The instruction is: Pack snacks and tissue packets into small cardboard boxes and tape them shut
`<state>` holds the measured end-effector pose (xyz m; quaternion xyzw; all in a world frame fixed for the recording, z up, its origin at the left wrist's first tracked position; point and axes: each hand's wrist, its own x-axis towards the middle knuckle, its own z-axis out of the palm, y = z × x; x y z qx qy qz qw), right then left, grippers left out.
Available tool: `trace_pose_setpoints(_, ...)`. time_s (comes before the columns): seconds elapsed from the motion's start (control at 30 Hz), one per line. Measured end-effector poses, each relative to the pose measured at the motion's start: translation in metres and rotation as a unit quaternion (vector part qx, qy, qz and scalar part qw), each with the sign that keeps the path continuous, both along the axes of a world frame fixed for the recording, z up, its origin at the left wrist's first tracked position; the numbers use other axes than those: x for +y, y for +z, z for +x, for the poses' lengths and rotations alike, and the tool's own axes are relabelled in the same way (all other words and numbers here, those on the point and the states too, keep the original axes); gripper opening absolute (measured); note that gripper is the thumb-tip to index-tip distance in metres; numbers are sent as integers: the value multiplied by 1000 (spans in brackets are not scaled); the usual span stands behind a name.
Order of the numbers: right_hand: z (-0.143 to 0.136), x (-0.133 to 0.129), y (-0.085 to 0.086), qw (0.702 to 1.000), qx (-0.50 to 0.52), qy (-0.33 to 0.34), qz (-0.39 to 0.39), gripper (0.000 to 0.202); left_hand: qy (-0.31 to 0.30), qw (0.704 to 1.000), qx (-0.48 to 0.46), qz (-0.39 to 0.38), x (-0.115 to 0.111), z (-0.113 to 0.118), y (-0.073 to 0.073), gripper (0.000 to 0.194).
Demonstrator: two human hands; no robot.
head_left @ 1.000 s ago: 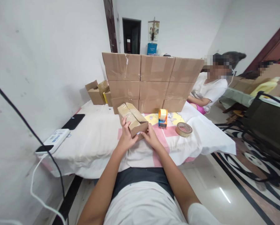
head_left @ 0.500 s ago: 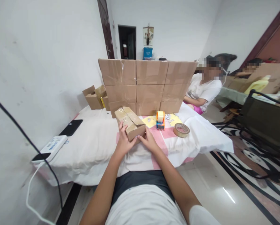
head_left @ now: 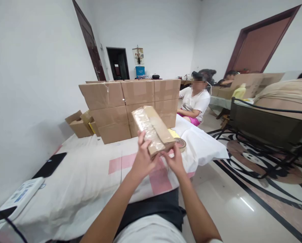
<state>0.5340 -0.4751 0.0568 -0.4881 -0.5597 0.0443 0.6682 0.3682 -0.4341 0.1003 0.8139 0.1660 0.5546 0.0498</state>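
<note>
A small cardboard box [head_left: 154,130] with shiny clear tape along its top is held tilted above the table, between both hands. My left hand [head_left: 144,158] grips its left side and near end. At the near right corner, my right hand [head_left: 174,160] holds the box with bent fingers. Behind the box stands a stacked wall of cardboard boxes [head_left: 107,96]. A roll of tape [head_left: 181,144] lies just right of the held box, partly hidden by it.
The table [head_left: 90,182] has a white and pink cloth. Open small boxes [head_left: 80,126] stand at the back left. A black phone [head_left: 50,165] and a white power strip [head_left: 24,195] lie left. A person [head_left: 193,101] sits beyond the right end; a chair [head_left: 269,125] stands right.
The view has turned to the right. Both hands have lifted the small box and tilted it, and it now hides the orange tape dispenser.
</note>
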Motion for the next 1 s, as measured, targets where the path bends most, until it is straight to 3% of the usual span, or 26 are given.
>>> trace_pose_setpoints(0.1, 71, -27, 12, 990, 14, -143, 8, 53, -112, 994, -15, 5, 0, 83, 17, 64)
trace_pose_setpoints(0.17, 121, -37, 11, 978, 27, -206, 12, 58, -181, 983, -19, -16, 5, 145, 15, 68)
trace_pose_setpoints(0.27, 190, -34, -6, 975, 62, -215, 6, 63, -224, 971, -2, -79, 18, 231, -9, 76)
trace_pose_setpoints(0.37, 238, -14, -35, 978, 110, -175, -24, 71, -190, 965, 49, -175, 34, 292, -41, 76)
trace_pose_setpoints(0.47, 257, 7, -65, 962, 141, -221, -72, 79, -173, 959, 76, -210, 49, 326, -60, 74)
trace_pose_setpoints(0.6, 246, 21, -89, 906, 69, -385, -164, 85, -109, 960, 89, -241, 63, 357, -63, 80)
trace_pose_setpoints(0.73, 234, 23, -94, 864, -22, -441, -243, 80, 7, 947, 85, -308, 83, 391, -62, 82)
trace_pose_setpoints(0.87, 233, 24, -93, 849, -54, -443, -284, 75, 62, 932, 94, -344, 113, 420, -52, 80)
trace_pose_setpoints(1.0, 233, 24, -91, 848, -59, -443, -286, 70, 90, 925, 104, -354, 132, 414, -29, 89)
